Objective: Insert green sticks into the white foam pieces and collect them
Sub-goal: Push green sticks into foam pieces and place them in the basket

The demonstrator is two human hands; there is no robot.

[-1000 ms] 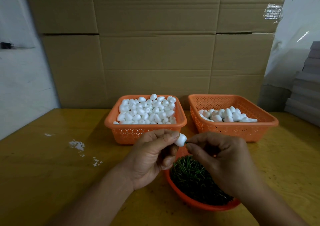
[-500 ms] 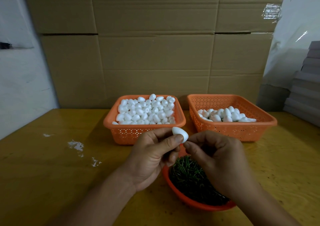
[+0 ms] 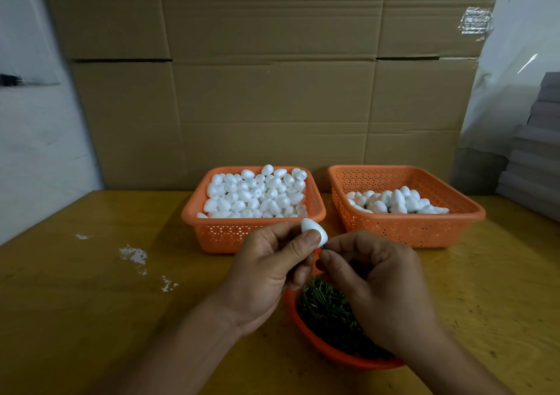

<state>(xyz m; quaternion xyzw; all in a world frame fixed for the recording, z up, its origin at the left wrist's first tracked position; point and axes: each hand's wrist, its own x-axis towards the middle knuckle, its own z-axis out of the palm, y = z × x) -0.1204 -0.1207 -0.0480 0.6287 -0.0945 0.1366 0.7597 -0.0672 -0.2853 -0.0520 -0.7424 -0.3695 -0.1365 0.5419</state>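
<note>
My left hand (image 3: 266, 270) pinches a white egg-shaped foam piece (image 3: 314, 231) between thumb and fingers, above the front bowl. My right hand (image 3: 378, 285) pinches a thin green stick (image 3: 323, 247) whose tip meets the underside of the foam piece; most of the stick is hidden by my fingers. Below both hands sits an orange bowl (image 3: 318, 344) full of green sticks (image 3: 327, 310). An orange basket (image 3: 212, 231) behind on the left is heaped with white foam pieces. A second orange basket (image 3: 409, 228) on the right holds a smaller pile of foam pieces.
Everything stands on a yellow wooden table (image 3: 91, 319) with white flecks (image 3: 133, 255) on its left part. A cardboard wall (image 3: 272, 91) rises right behind the baskets. A plastic sheet and stacked grey boards (image 3: 536, 152) are at the far right.
My left hand has lifted and turned the foam piece so its pointed end tilts up. My right fingers have stayed at its lower end with the stick.
</note>
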